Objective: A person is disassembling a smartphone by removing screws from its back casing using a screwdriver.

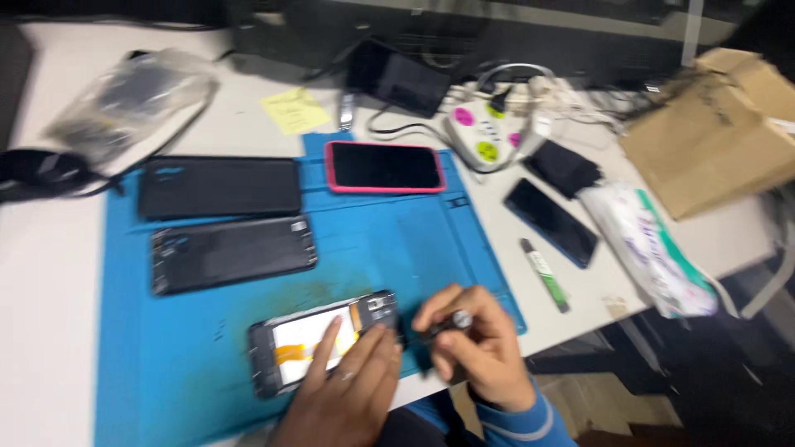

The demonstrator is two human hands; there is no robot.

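The opened phone (319, 343) lies at the near edge of the blue work mat (166, 372), with its back removed and a white and orange interior showing. The left hand (348, 389) rests flat on it, fingers extended and close together, the index fingertip lying on the white interior. The right hand (476, 343) sits just right of the phone, fingers curled and pinched around a slim screwdriver (443, 325) whose dark shaft points left toward the phone's right end; motion blur hides whether the tip touches.

Farther on the mat lie a dark phone frame (233, 254) and, beyond it, a black back panel (219, 187). At the mat's far edge lies a phone in a pink case (384, 167).

Off the mat, on the white table (41, 273), a black phone (551, 222) and a green-and-black pen-shaped tool (545, 275) lie to the right. A white power strip (484, 132) with coloured sockets, a yellow sticky note (296, 110) and a cardboard box (712, 132) lie along the far side.
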